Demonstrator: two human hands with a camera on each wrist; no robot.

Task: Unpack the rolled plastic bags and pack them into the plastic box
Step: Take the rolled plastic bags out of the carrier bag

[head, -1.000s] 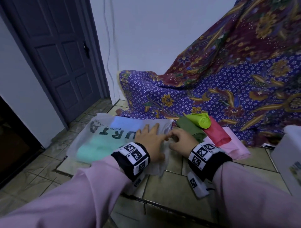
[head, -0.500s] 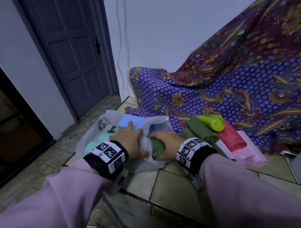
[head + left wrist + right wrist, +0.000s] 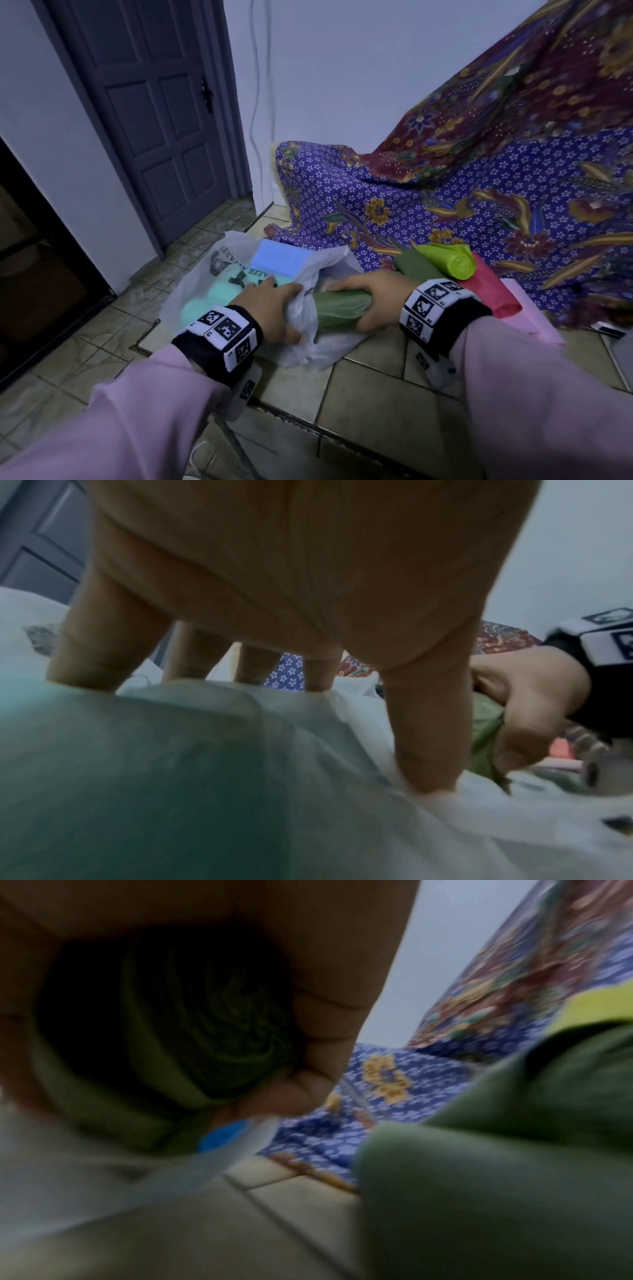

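Observation:
A white translucent carrier bag (image 3: 205,284) lies on the tiled floor with a teal roll (image 3: 209,301) and a blue roll (image 3: 281,262) showing through it. My left hand (image 3: 270,308) presses down on the bag near its mouth, with fingers (image 3: 428,723) straight on the plastic. My right hand (image 3: 373,301) grips a dark green roll (image 3: 342,306) that sticks halfway out of the bag's mouth. Its coiled end (image 3: 205,1015) sits inside my curled fingers (image 3: 325,961). To the right lie a lime roll (image 3: 448,260), another dark green roll (image 3: 418,265), a red roll (image 3: 489,287) and a pink roll (image 3: 527,308).
A purple and maroon patterned cloth (image 3: 479,188) drapes down behind the rolls. A grey door (image 3: 154,120) stands at the back left. The tiled floor (image 3: 376,394) has a raised step edge in front of me. A pale object's corner (image 3: 625,356) shows at the right edge.
My right hand has taken hold of the dark green roll and drawn it partly out of the bag to the right. My left hand shifted to the bag's mouth.

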